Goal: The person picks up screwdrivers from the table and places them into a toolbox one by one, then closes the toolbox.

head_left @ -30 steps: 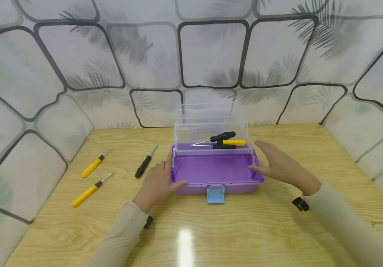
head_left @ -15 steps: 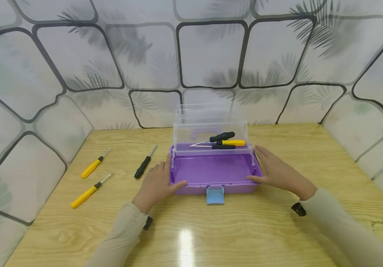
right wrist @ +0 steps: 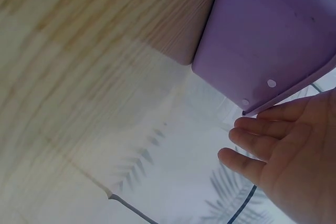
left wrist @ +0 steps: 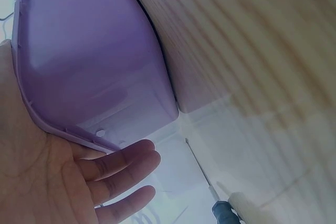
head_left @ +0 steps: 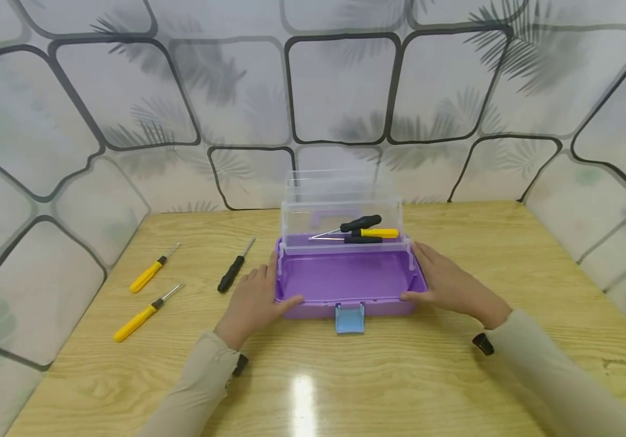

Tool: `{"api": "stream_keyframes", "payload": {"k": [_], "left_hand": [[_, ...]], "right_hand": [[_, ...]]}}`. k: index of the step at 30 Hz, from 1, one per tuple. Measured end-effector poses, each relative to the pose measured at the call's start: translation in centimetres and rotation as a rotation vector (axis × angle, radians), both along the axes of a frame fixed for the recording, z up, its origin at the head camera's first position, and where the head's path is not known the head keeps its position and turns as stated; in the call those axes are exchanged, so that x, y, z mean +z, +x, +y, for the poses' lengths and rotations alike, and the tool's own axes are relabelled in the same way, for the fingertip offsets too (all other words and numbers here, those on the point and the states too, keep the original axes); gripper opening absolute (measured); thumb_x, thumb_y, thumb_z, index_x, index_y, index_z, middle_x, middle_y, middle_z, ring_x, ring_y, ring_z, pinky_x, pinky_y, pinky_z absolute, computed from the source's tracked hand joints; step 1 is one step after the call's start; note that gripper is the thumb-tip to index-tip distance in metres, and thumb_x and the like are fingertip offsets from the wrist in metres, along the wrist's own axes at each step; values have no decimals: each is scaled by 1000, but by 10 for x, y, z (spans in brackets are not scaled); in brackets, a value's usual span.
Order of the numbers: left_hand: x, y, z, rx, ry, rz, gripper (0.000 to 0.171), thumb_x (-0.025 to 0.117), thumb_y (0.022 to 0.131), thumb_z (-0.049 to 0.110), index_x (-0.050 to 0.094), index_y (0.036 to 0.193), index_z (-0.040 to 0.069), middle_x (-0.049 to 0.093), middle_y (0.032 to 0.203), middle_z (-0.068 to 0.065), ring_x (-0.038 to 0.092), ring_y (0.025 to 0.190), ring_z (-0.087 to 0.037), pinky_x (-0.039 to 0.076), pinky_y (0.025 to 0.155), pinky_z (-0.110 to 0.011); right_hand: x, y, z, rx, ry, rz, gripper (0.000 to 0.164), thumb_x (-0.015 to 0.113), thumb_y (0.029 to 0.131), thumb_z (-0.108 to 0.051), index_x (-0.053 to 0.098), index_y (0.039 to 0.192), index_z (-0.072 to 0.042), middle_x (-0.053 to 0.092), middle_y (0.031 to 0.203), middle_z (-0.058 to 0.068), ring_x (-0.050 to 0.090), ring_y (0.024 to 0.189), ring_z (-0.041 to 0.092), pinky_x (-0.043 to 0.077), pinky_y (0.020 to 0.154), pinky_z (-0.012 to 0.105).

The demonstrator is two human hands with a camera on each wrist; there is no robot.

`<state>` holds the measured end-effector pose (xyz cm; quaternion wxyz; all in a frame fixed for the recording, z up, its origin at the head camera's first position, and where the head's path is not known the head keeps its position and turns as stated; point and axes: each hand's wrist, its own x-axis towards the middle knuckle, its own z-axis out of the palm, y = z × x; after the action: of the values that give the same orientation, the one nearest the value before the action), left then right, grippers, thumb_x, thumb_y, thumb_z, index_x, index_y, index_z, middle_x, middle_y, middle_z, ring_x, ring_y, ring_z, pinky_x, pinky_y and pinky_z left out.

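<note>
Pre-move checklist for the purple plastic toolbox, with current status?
1. Left hand at left end of purple plastic toolbox: ok, touching.
2. Right hand at right end: ok, touching.
3. Transparent plastic lid closed: not ok, raised.
4. Light-blue plastic latch fastened: not ok, undone.
5. All tools inside: not ok; two yellow-handled metal screwdrivers and one black-handled metal screwdriver lie on the wooden table.
6. Fingers holding firmly: cannot tell.

A wood-grained table [head_left: 400, 376] is marked by glare [head_left: 303, 400] and bordered behind and at the sides by pale walls [head_left: 340, 91] patterned with dark outlines [head_left: 340, 36] and grey fronds [head_left: 531, 51].
</note>
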<state>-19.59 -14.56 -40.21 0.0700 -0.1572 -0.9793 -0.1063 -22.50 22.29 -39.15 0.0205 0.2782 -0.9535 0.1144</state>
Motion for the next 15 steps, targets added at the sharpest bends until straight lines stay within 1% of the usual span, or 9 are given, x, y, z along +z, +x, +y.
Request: {"api": "stream_keyframes", "payload": {"k": [4,7,11,13,15], "left_hand": [[1,1,1,2,4,-4,107,55,79,68,17,147,-6,57,118,-26,58,105,-39,47,93,-49],[1,0,1,6,9,-14,107,56,80,67,17,147,-6,58,118,-25,57,106,-39,48,92,-49],[2,-1,2,0,19,-13,106,59,80,64,15,148,-5,59,114,-24,58,102,-38,49,90,-49],[2,0,2,3,24,-12,106,59,80,64,15,148,-5,59,112,-24,58,101,-38,49,90,-48],[2,0,1,3,25,-13,106,59,80,64,16,147,-6,59,114,-25,58,102,-38,49,91,-49]], "right_hand": [[-2,-1,2,3,27,24,107,66,79,-56,21,141,18,25,145,36,29,134,49,30,109,57],[-1,1,1,3,61,50,107,66,78,-57,23,140,19,26,145,37,30,134,49,30,109,56],[3,4,-1,-2,105,100,106,64,78,-60,28,137,20,32,141,38,36,130,49,34,107,55],[4,5,-2,-4,111,122,104,64,78,-60,30,136,19,36,139,37,40,127,48,36,106,55],[3,6,-3,-12,108,126,104,63,78,-61,30,138,17,39,137,34,43,125,47,37,105,55]]}}
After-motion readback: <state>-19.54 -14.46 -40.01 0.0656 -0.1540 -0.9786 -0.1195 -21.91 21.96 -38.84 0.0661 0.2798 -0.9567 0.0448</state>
